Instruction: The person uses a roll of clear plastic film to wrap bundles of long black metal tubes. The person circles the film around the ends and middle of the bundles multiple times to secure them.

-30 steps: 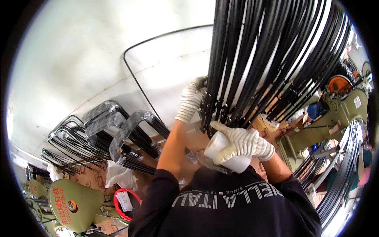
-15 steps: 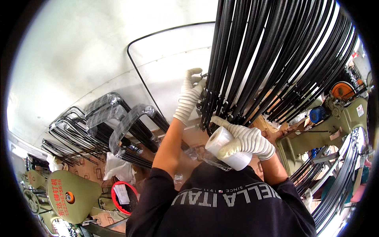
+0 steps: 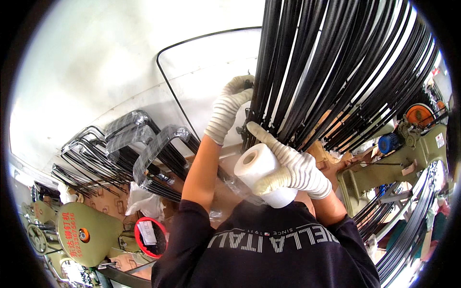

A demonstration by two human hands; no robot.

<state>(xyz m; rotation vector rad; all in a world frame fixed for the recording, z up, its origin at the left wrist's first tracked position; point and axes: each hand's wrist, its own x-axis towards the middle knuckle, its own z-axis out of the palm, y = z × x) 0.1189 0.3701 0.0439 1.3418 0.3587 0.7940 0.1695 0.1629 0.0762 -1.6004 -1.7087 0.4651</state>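
Observation:
A thick bundle of long black metal tubes (image 3: 307,67) stands upright before me, with small black fittings near the lower ends. At its left edge, my left hand (image 3: 226,108) in a striped white work glove has its fingers bent round the outermost tube; their tips are partly hidden. My gloved right hand (image 3: 300,173) grips a roll of clear stretch film (image 3: 259,168), its cardboard core facing up and left. The right index finger stretches past the roll to the tubes' lower part. A loose strip of clear film (image 3: 240,187) lies beside the roll.
Film-wrapped bent black frames (image 3: 144,153) lean along the white wall (image 3: 96,57) on the left. An olive machine (image 3: 89,233) and a red-rimmed bucket (image 3: 139,235) are at lower left. Another olive machine (image 3: 398,163) with a blue motor (image 3: 388,143) stands right, near more black tubes (image 3: 408,240).
The film roll and right hand have shifted slightly left. My left hand has risen a little and its fingers have closed in at the tubes' left edge.

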